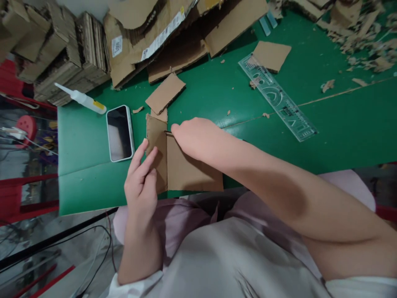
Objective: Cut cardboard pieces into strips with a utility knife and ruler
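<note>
A folded piece of brown cardboard [195,171] lies near the table's front edge, with a crease or cut line between its narrow left strip and wider right part. My left hand [141,180] rests on the left strip, fingers stretched and apart. Closed over the cardboard's upper part, my right hand [194,134] grips a thin dark-tipped tool [168,133]. Its tip meets the line at the top; the rest is hidden, so I cannot tell whether it is a pen or a blade. A small cardboard rectangle [166,93] lies just beyond, overlapping another small piece.
A phone [120,133] and a white glue bottle [82,99] lie left on the green table [87,182]. A clear ruler [277,97] lies right, partly under a cardboard piece [272,55]. Stacked cardboard [89,49], a large torn box [173,41] and scraps [362,41] line the back.
</note>
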`<state>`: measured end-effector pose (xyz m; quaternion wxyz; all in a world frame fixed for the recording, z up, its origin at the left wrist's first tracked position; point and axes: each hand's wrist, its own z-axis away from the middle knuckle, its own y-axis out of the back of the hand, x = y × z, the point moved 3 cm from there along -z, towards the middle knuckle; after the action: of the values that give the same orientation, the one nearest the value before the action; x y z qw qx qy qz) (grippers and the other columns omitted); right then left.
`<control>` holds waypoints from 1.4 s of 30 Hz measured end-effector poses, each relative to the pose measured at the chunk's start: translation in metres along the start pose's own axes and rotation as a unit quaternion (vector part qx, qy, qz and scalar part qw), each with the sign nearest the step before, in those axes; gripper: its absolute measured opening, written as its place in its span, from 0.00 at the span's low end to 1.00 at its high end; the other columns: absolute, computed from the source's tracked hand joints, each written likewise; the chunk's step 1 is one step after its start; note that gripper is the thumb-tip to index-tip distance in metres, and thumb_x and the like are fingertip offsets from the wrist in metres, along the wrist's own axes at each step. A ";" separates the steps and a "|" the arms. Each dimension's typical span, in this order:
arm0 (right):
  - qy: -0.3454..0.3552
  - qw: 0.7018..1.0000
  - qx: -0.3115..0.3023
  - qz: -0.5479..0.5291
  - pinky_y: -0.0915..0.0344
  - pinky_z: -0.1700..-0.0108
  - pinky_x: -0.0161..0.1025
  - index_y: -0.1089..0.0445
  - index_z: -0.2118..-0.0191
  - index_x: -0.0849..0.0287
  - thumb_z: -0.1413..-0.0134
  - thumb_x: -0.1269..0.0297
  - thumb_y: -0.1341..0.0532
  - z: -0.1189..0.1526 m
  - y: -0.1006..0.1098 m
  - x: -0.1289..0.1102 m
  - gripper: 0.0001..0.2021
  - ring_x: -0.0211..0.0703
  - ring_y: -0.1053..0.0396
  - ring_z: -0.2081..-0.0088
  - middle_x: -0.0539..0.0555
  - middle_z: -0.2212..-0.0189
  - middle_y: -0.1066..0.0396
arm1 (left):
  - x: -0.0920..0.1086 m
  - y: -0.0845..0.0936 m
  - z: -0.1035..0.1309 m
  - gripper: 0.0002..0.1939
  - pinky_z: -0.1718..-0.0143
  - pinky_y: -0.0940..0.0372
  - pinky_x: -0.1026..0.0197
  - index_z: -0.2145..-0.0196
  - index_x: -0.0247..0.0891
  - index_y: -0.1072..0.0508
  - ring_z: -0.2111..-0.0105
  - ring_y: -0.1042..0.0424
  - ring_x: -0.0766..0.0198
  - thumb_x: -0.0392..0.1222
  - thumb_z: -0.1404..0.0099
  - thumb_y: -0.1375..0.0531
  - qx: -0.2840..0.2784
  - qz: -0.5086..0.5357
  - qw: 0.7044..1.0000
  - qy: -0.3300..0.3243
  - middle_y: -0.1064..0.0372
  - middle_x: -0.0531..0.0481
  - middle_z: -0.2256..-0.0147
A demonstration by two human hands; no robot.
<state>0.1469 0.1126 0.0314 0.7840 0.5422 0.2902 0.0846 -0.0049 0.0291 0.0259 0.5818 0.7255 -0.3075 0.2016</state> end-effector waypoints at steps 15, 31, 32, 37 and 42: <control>-0.013 0.999 -0.034 0.019 0.44 0.72 0.37 0.33 0.56 0.66 0.45 0.77 0.53 -0.003 -0.001 -0.002 0.15 0.51 0.28 0.59 0.65 0.62 0.27 | 0.000 0.000 -0.001 0.27 0.40 0.44 0.62 0.49 0.54 0.31 0.40 0.43 0.66 0.25 0.38 0.48 0.011 0.034 0.999 -0.001 0.40 0.61 0.41; -0.010 0.999 -0.022 0.024 0.41 0.69 0.36 0.32 0.58 0.68 0.45 0.78 0.51 -0.003 -0.001 -0.004 0.13 0.49 0.28 0.61 0.64 0.65 0.26 | -0.001 0.001 0.000 0.27 0.39 0.45 0.58 0.48 0.53 0.32 0.39 0.44 0.64 0.25 0.39 0.48 0.000 0.013 1.000 -0.009 0.42 0.61 0.41; -0.009 0.999 -0.023 0.029 0.40 0.68 0.36 0.32 0.58 0.68 0.45 0.77 0.52 -0.003 -0.001 -0.003 0.14 0.48 0.28 0.60 0.64 0.64 0.26 | -0.002 0.001 0.000 0.28 0.39 0.45 0.58 0.48 0.53 0.32 0.40 0.44 0.64 0.25 0.39 0.48 0.000 0.011 1.000 -0.010 0.42 0.61 0.41; -0.007 0.998 -0.051 0.032 0.38 0.64 0.36 0.31 0.55 0.68 0.44 0.77 0.52 -0.005 0.001 -0.005 0.16 0.48 0.28 0.58 0.64 0.62 0.26 | -0.003 0.000 -0.001 0.27 0.39 0.45 0.58 0.48 0.54 0.32 0.40 0.44 0.64 0.26 0.38 0.48 -0.006 0.015 1.000 -0.010 0.42 0.61 0.41; -0.011 0.997 -0.068 0.044 0.37 0.64 0.37 0.31 0.54 0.66 0.45 0.76 0.50 -0.005 0.004 -0.009 0.16 0.50 0.29 0.57 0.64 0.59 0.27 | -0.003 0.000 0.000 0.26 0.39 0.45 0.56 0.48 0.52 0.31 0.39 0.44 0.61 0.27 0.39 0.48 -0.006 0.019 1.000 -0.011 0.41 0.58 0.41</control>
<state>0.1378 0.1147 0.0369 0.8177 0.5010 0.2510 0.1319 -0.0070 0.0300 0.0245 0.5788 0.7184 -0.3285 0.2027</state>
